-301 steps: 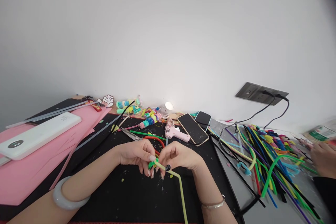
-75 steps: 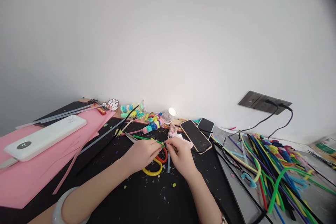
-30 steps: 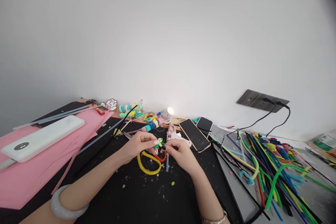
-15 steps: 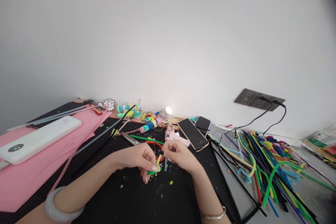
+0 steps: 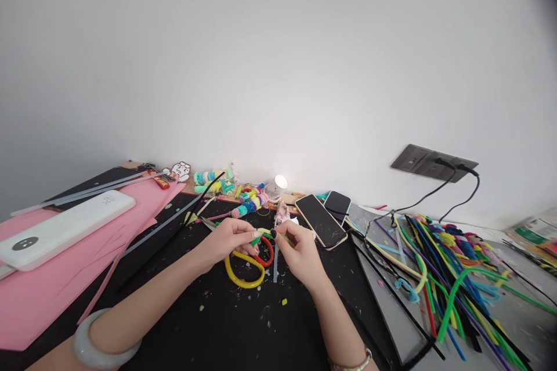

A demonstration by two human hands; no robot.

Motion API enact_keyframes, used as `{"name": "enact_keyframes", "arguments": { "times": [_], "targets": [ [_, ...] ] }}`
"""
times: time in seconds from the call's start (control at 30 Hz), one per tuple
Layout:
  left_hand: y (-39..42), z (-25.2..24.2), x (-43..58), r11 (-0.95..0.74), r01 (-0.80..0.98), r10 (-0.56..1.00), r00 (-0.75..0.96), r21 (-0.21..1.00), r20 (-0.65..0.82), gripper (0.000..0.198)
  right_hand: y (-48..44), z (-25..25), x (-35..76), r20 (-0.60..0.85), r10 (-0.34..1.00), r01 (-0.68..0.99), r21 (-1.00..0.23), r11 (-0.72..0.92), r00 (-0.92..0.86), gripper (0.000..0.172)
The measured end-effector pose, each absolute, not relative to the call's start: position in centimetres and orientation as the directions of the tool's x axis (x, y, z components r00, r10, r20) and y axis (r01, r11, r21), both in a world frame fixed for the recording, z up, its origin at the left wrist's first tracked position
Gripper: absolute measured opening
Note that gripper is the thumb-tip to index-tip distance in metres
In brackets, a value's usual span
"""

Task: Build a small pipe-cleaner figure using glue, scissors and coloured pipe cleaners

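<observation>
My left hand [image 5: 235,239] is closed in a pinch on a small green pipe cleaner piece [image 5: 255,241]. From that piece a pale yellow pipe cleaner [image 5: 265,232] runs across to my right hand [image 5: 298,252], whose thumb and finger are pinched on its other end. Just below and behind my left hand lie scissors [image 5: 244,285] with one yellow and one red handle loop; their blades are mostly covered by the hand. Beyond my right hand, a pink glue gun [image 5: 282,214] is partly hidden.
Two phones [image 5: 321,221] [image 5: 337,206] lie behind my right hand. Many coloured pipe cleaners [image 5: 456,284] spread over the grey board at right. A white power bank [image 5: 69,229] rests on pink sheets [image 5: 47,307] at left. A lit lamp [image 5: 277,186] stands by the wall.
Both hands have moved up and away from me with the pipe cleaner, which is now held more level. The scissors' yellow handle has come into view.
</observation>
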State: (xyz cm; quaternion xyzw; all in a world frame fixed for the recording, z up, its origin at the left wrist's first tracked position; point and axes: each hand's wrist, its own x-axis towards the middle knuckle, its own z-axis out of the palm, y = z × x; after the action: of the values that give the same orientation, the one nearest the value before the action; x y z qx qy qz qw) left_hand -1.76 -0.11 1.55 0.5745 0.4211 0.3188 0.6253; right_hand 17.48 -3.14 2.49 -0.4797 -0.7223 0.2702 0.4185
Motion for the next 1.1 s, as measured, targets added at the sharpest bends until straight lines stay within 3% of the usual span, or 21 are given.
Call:
{"name": "enact_keyframes", "arguments": {
  "times": [0.27,0.47,0.63,0.83,0.97,1.1],
  "targets": [
    [0.2,1.1,-1.9,0.182,-0.190,0.910,0.405,0.965,-0.092,0.030,-3.0,2.8,17.6,0.302,0.915,0.388,-0.835,0.389,-0.268,0.015],
    [0.1,1.0,-2.2,0.232,-0.279,0.837,0.546,0.932,-0.045,0.027,-2.6,3.0,18.0,0.228,0.916,0.264,-0.909,0.321,-0.330,0.014],
    [-0.1,1.3,-2.6,0.255,-0.137,0.714,0.694,0.957,-0.091,0.026,-2.3,2.6,18.4,0.094,0.907,0.231,-0.952,0.203,-0.410,0.015],
    [-0.7,1.6,-2.5,0.193,0.132,0.481,0.851,0.972,-0.211,0.024,-2.6,2.6,18.3,-0.053,0.913,0.402,-0.907,0.125,-0.404,0.011],
    [-1.2,1.5,-1.9,0.162,0.217,0.448,0.853,0.963,-0.267,0.028,-3.2,3.1,17.4,0.007,0.932,0.488,-0.850,0.196,-0.362,0.012],
    [-1.2,1.4,-1.5,0.129,0.242,0.597,0.756,0.962,-0.270,0.032,-3.7,3.4,16.7,0.205,0.920,0.528,-0.768,0.362,-0.333,0.015]
  ]
}}
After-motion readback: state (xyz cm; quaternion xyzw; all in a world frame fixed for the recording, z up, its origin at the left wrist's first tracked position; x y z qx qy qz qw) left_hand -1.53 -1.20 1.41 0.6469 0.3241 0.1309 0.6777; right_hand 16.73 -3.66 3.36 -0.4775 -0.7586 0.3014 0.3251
